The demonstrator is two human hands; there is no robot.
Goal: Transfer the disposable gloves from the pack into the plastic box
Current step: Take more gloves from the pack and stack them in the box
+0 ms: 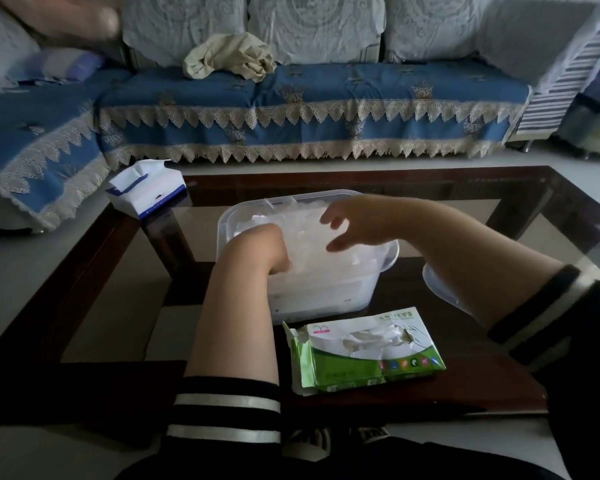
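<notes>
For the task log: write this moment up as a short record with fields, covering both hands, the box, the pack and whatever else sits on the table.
left hand: reaches down into the box, fingers hidden among the gloves; grip cannot be told
right hand: hovers over the box, fingers spread, holding nothing
box: clear plastic, lid off, on the glass table
gloves: crumpled clear pile in the box
pack: green and white, torn open, lying before the box
tissue pack: blue and white, far left table corner
</notes>
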